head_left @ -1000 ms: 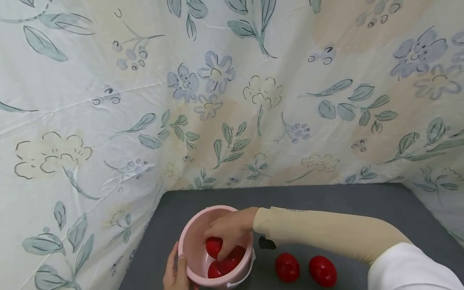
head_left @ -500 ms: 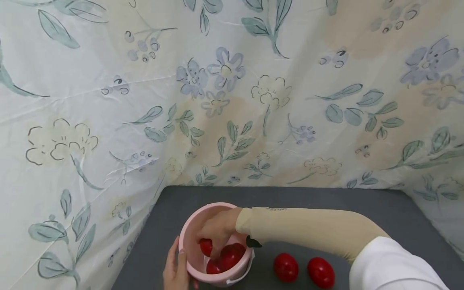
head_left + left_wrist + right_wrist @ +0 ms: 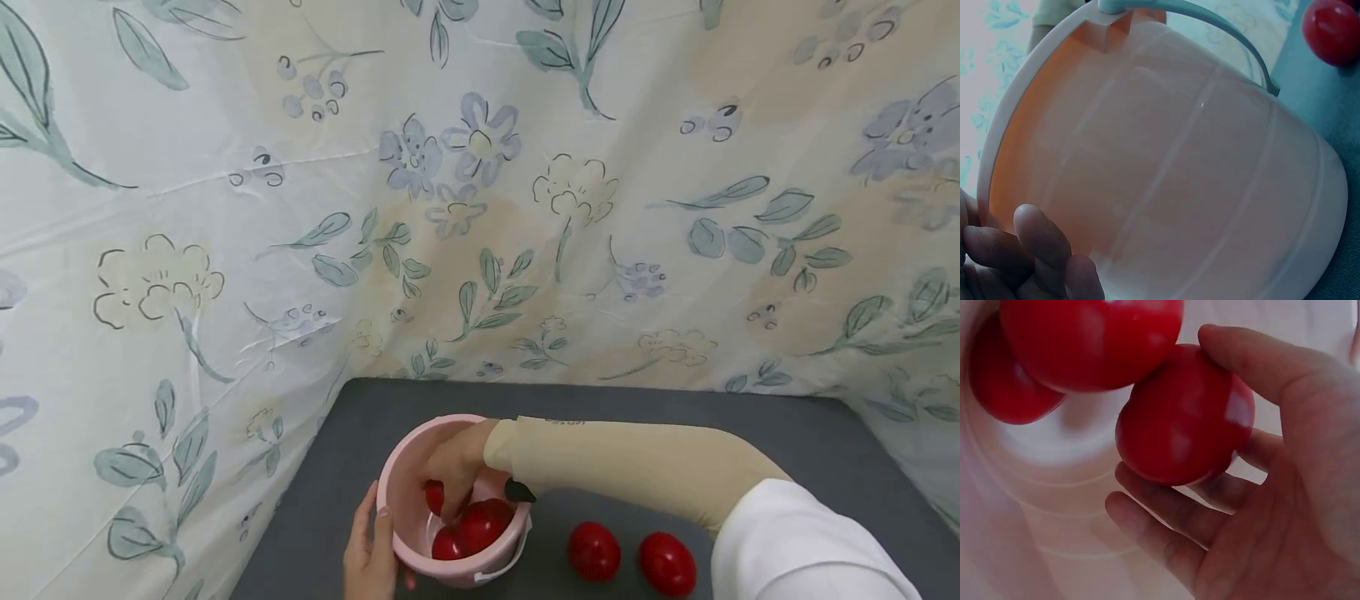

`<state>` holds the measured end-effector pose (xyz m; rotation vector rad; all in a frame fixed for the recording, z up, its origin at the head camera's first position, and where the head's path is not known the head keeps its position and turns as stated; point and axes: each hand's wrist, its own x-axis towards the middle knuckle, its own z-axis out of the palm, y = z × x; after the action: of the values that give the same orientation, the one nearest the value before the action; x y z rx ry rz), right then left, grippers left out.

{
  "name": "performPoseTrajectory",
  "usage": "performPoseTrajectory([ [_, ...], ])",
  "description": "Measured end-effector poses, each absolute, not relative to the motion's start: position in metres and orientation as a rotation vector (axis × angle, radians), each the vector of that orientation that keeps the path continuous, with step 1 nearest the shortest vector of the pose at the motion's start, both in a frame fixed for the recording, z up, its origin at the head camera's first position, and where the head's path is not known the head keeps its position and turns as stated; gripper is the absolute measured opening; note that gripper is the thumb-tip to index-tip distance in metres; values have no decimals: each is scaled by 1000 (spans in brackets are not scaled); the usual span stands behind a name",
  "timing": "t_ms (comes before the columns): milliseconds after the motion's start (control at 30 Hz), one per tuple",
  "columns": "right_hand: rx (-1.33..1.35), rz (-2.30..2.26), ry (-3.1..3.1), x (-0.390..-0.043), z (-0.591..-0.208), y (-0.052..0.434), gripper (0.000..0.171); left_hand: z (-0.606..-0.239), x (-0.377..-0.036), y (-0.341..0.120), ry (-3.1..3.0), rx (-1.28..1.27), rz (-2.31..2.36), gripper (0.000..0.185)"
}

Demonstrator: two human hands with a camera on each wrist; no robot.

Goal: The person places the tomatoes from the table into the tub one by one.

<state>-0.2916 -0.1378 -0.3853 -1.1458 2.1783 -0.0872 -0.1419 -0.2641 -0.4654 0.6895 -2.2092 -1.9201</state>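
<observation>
A pink bucket (image 3: 406,546) with a white handle stands on the dark table, tilted slightly in the head view. My left hand (image 3: 371,550) holds it at the left rim; in the left wrist view the fingers (image 3: 1044,244) bend against the outer wall. My right hand (image 3: 453,467) is inside the bucket. Between thumb and fingers it holds a smooth, shiny red round fruit (image 3: 1185,419). Two more such fruits lie in the bucket, a nearer one (image 3: 1094,340) touching the held one and another (image 3: 1007,378) partly behind it.
Two further red fruits, one (image 3: 594,552) nearer the bucket and one (image 3: 667,564) farther right, lie on the dark table (image 3: 637,400). A floral cloth (image 3: 570,250) hangs behind and along the left side. The bucket's handle (image 3: 504,570) hangs down on its right side.
My right hand, with the red fruit in it, has sunk a little deeper into the bucket. The head view has shifted slightly. My left hand stays on the rim.
</observation>
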Motion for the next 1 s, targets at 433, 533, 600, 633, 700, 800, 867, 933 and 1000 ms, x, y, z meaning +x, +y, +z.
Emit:
performPoseTrajectory([
  [433, -784, -259, 2100, -300, -393, -142, 23, -466, -146, -269, -2231, 617, -1913, 51],
  [533, -766, -199, 2120, -301, -396, -146, 18, -468, -147, -269, -2218, 588, -1901, 50],
  [600, -767, -149, 2137, -302, -398, -149, 15, -468, -147, -269, -2209, 572, -1895, 49],
  [633, -764, -129, 2146, -302, -400, -150, 14, -469, -146, -269, -2208, 569, -1894, 49],
  [700, -737, -124, 2155, -302, -402, -151, 13, -469, -146, -269, -2207, 575, -1893, 50],
  [800, -690, -143, 2180, -301, -407, -153, 12, -469, -145, -270, -2217, 588, -1896, 51],
  [867, -656, -164, 2204, -299, -410, -153, 12, -470, -145, -271, -2222, 588, -1896, 51],
  [933, -674, -159, 2223, -298, -412, -154, 12, -470, -144, -272, -2222, 588, -1893, 51],
  [1000, -695, -166, 2229, -297, -415, -155, 11, -471, -144, -273, -2219, 590, -1889, 51],
])
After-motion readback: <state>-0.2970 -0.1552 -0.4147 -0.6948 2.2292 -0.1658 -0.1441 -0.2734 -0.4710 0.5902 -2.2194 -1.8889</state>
